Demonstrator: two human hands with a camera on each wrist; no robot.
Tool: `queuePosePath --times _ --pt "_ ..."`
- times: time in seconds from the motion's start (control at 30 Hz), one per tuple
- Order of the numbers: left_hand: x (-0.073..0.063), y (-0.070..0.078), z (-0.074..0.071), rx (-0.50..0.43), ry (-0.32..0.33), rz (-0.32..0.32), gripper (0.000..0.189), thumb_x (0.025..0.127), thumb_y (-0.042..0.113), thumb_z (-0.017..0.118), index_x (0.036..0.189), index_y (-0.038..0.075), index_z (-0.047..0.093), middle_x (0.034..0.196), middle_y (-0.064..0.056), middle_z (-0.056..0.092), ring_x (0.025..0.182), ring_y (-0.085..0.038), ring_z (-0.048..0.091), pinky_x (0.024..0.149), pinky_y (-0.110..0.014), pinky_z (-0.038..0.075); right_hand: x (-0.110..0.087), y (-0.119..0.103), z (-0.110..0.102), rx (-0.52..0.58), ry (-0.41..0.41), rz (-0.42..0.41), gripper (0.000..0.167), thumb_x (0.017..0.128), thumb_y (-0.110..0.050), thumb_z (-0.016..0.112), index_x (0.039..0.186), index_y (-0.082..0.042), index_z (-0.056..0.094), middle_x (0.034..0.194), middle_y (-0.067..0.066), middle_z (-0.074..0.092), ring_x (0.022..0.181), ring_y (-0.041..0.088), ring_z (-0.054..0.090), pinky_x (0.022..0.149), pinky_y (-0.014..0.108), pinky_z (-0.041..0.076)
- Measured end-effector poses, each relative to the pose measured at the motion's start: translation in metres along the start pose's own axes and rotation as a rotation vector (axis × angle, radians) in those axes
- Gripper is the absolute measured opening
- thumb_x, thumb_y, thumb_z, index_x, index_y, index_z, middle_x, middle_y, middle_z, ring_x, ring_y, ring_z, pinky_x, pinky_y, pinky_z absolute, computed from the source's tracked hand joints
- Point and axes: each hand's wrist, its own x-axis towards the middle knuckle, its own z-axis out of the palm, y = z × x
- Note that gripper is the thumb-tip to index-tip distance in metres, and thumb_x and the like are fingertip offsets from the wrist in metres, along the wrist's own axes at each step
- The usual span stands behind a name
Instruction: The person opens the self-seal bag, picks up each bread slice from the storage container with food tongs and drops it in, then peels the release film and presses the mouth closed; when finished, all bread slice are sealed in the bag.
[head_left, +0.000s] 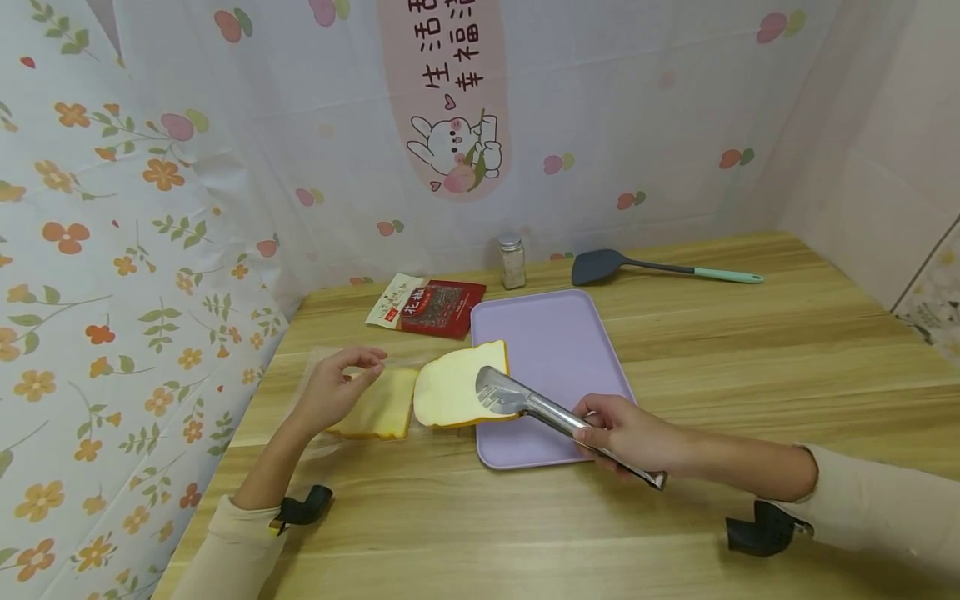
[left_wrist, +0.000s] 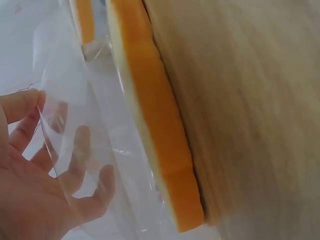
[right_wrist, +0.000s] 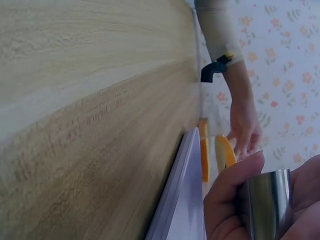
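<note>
My right hand point(head_left: 633, 433) grips metal tongs point(head_left: 551, 411) around the middle of their arms. One tong head lies over a bread slice point(head_left: 450, 387) with an orange-brown crust; the other is hidden. That slice overlaps the left side of a lilac tray point(head_left: 555, 321). To its left, another bread slice point(head_left: 386, 408) sits on the table, partly under a clear plastic bag point(left_wrist: 65, 125). With thumb and forefinger, my left hand point(head_left: 337, 387) pinches the bag's edge, as the left wrist view shows; its other fingers are loosely bent behind the film.
Behind the bread lies a red and white seasoning packet point(head_left: 438, 306). A small glass jar point(head_left: 512, 262) with a metal lid stands at the back, near the wall sheet. To its right is a dark spatula point(head_left: 600, 267) with a mint handle.
</note>
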Motion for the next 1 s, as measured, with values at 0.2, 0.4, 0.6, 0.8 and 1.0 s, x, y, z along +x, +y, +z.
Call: queuePosePath --times 0.2,0.4,0.6,0.8,1.0 --pt "0.001 0.000 0.001 0.030 -0.031 0.015 0.018 0.099 0.018 0.063 0.096 0.002 0.071 0.119 -0.009 0.069 0.111 -0.030 0.062 0.077 -0.043 0.048 0.001 0.000 -0.002 0.128 -0.053 0.060 0.017 0.103 -0.011 0.052 0.105 0.006 0.049 0.071 0.006 0.055 0.050 0.010 0.047 0.042 0.022 0.041" --pt "0.002 0.003 0.002 0.046 -0.020 0.019 0.017 0.099 0.018 0.064 0.096 0.002 0.070 0.119 -0.010 0.069 0.112 -0.031 0.061 0.077 -0.044 0.048 -0.002 -0.005 0.004 0.248 -0.136 0.119 0.022 0.103 -0.015 0.052 0.107 0.005 0.046 0.079 0.008 0.058 0.055 0.009 0.047 0.045 0.020 0.042" --pt "0.002 0.003 0.003 0.035 0.004 0.023 0.017 0.098 0.018 0.064 0.094 0.003 0.070 0.120 -0.010 0.068 0.114 -0.032 0.060 0.077 -0.047 0.048 0.001 -0.011 0.012 0.275 -0.128 0.158 0.021 0.102 -0.015 0.053 0.106 0.005 0.047 0.079 0.009 0.057 0.056 0.010 0.047 0.045 0.020 0.042" --pt "0.002 0.004 0.004 0.036 0.013 0.037 0.016 0.098 0.017 0.064 0.094 0.003 0.070 0.119 -0.010 0.068 0.114 -0.032 0.060 0.078 -0.050 0.049 0.003 -0.012 0.021 0.252 -0.044 0.132 0.018 0.101 -0.011 0.051 0.105 0.006 0.048 0.078 0.010 0.057 0.055 0.011 0.048 0.045 0.021 0.042" --pt "0.002 0.004 0.005 0.048 -0.021 0.041 0.016 0.098 0.017 0.065 0.096 0.002 0.071 0.117 -0.011 0.069 0.110 -0.031 0.062 0.076 -0.044 0.048 0.007 -0.008 0.025 0.231 -0.029 0.095 0.020 0.101 -0.010 0.053 0.106 0.009 0.048 0.076 0.009 0.058 0.054 0.011 0.048 0.044 0.021 0.042"
